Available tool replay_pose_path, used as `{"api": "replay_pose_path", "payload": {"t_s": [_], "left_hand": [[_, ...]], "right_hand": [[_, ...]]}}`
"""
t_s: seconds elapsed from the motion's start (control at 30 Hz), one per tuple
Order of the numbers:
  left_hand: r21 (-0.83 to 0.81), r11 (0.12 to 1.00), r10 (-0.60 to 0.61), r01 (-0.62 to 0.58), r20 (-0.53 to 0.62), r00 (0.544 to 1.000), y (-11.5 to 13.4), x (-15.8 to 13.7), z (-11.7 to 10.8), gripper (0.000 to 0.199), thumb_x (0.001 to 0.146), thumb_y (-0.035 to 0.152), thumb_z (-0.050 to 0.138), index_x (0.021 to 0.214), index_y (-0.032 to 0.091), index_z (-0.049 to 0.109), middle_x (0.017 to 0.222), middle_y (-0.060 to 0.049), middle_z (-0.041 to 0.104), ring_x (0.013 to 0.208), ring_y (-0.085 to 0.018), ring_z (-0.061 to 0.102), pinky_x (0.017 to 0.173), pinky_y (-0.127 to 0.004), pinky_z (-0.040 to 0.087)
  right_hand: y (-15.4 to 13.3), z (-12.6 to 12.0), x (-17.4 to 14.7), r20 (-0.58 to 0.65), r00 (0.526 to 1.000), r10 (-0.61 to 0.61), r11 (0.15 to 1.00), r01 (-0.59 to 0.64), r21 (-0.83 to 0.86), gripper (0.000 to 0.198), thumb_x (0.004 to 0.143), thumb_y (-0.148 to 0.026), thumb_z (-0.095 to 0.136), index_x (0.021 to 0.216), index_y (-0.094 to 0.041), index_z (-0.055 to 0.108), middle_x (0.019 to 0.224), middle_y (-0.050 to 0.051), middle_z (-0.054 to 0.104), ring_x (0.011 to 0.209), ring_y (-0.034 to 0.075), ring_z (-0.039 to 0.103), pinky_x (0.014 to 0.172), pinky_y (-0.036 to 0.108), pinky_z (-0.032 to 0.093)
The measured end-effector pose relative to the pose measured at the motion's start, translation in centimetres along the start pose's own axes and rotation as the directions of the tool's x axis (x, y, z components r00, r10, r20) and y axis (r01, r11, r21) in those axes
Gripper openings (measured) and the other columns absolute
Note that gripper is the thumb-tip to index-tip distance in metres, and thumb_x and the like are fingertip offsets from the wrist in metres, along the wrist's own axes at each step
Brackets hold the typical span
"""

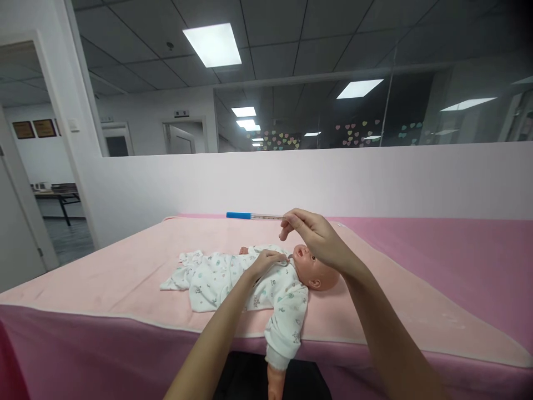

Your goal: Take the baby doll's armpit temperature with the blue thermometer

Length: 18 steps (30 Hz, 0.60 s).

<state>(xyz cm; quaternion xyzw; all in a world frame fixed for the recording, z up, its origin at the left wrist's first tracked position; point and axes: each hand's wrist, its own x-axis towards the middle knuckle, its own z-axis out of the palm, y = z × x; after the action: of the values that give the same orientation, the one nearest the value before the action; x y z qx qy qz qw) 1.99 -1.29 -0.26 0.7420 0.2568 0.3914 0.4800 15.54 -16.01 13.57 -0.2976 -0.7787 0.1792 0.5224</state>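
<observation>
My right hand (310, 230) is raised above the doll's head, pinching one end of a clear thermometer (266, 216) with fine markings. Its blue end (239, 215) points left, and it lies nearly level in the air. A baby doll (318, 272) is on its back with its head to the right, dressed in a white patterned outfit (216, 278). My left hand (266, 262) rests on the doll's chest, fingers stretched out toward the collar. Whether the fingertips grip the cloth is not clear. One doll arm (285, 333) hangs over the near edge.
A peach blanket (125, 272) covers the table, over a pink cloth (458, 261) that shows at the right and front. A low white wall (250, 178) with glass above stands behind. At the left is a doorway with a desk (58, 194) beyond.
</observation>
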Motion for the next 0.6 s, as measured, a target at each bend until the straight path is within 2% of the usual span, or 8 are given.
{"api": "replay_pose_path", "payload": {"t_s": [0.13,0.4,0.5,0.6], "left_hand": [[0.030,1.000,0.007,-0.007,-0.009,1.000,-0.2,0.0,-0.3,0.022,0.064,0.035,0.067,0.073,0.015,0.071,0.079,-0.008,0.069,0.081,-0.020,0.059,0.076,-0.031,0.043],[0.014,1.000,0.016,-0.015,-0.065,0.998,-0.4,0.2,-0.3,0.022,0.064,0.035,0.067,0.072,0.014,0.071,0.076,-0.008,0.068,0.075,-0.019,0.059,0.074,-0.030,0.044],[0.006,1.000,0.008,-0.008,-0.062,0.998,-0.5,0.1,-0.3,0.024,0.064,0.036,0.067,0.073,0.014,0.071,0.075,-0.008,0.068,0.075,-0.019,0.059,0.072,-0.030,0.044],[-0.013,1.000,-0.008,0.007,-0.122,0.992,-0.5,0.1,-0.4,0.023,0.062,0.035,0.069,0.071,0.014,0.071,0.073,-0.007,0.068,0.073,-0.019,0.059,0.070,-0.030,0.044]], "right_hand": [[1.1,0.4,-0.1,0.024,0.999,0.033,0.999,-0.033,-0.008,0.031,0.088,-0.042,0.038,0.081,-0.020,0.058,0.074,0.001,0.063,0.081,0.016,0.058,0.078,0.030,0.042],[3.0,1.1,-0.6,-0.050,0.995,0.086,0.996,-0.087,-0.002,0.028,0.085,-0.041,0.043,0.088,-0.018,0.059,0.079,0.003,0.062,0.072,0.014,0.056,0.062,0.025,0.042],[3.5,1.0,-1.0,-0.091,0.990,0.106,0.994,-0.109,-0.030,0.030,0.086,-0.042,0.041,0.081,-0.019,0.059,0.081,0.003,0.062,0.077,0.015,0.056,0.066,0.025,0.043],[4.6,0.6,-2.9,-0.131,0.975,0.181,0.981,-0.189,-0.046,0.036,0.087,-0.044,0.036,0.071,-0.019,0.057,0.077,0.003,0.061,0.077,0.016,0.056,0.070,0.026,0.043]]}}
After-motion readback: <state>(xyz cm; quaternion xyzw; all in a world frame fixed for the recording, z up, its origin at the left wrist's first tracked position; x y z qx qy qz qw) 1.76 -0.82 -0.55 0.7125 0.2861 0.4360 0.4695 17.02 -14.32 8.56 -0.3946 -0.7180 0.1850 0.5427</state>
